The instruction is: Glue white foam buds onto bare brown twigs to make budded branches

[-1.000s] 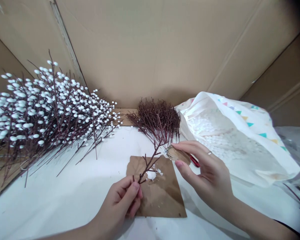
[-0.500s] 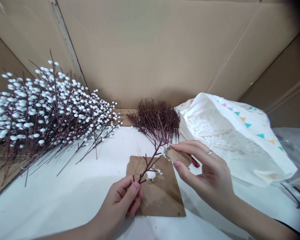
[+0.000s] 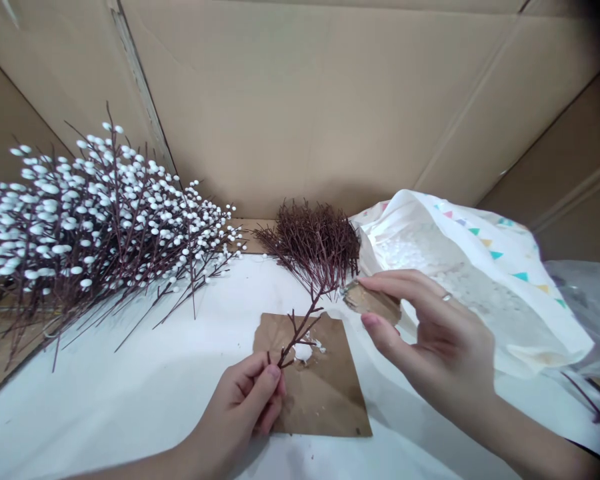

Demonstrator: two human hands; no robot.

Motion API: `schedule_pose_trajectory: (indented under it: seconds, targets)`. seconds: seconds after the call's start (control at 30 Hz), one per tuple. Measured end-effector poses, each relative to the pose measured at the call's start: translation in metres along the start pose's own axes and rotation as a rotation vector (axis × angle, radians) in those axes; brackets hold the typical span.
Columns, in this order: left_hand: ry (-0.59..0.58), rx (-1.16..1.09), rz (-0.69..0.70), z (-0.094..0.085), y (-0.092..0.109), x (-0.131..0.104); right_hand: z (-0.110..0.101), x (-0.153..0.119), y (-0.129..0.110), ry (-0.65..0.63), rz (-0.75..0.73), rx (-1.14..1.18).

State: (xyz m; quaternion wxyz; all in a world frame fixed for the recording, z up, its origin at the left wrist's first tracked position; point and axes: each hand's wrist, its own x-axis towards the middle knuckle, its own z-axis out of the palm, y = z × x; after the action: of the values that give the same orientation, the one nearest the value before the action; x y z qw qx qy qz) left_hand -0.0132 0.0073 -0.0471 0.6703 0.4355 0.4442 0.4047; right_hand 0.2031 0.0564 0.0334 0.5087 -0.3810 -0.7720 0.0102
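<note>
My left hand (image 3: 253, 393) pinches a bare brown artificial twig (image 3: 300, 330) by its lower end, tilted up and to the right. Below the twig lies a brown cardboard sheet (image 3: 330, 393) with a blob of white glue (image 3: 303, 351) on it. My right hand (image 3: 430, 333) grips a small piece of cardboard (image 3: 373, 301) between thumb and fingers. Its left edge carries a whitish smear, and it is apart from the twig. The stem's bottom end is hidden in my left fist.
A large bunch of twigs with white berries (image 3: 100, 213) lies at the left. Bare brown twigs (image 3: 320, 240) are piled at the back. To the right, an open white bag (image 3: 480, 267) holds many white berries. Cardboard walls (image 3: 305, 100) enclose the table (image 3: 130, 407).
My right hand has moved right with the cardboard piece, away from the twig. My left hand and the twig stay nearly in place.
</note>
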Motion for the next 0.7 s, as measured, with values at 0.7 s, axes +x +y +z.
schedule_pose_trajectory:
  seconds: [0.7]
  targets:
    - [0.006, -0.031, -0.026, 0.001, 0.003, 0.000, 0.010, -0.002, 0.013, 0.029, -0.411, -0.281]
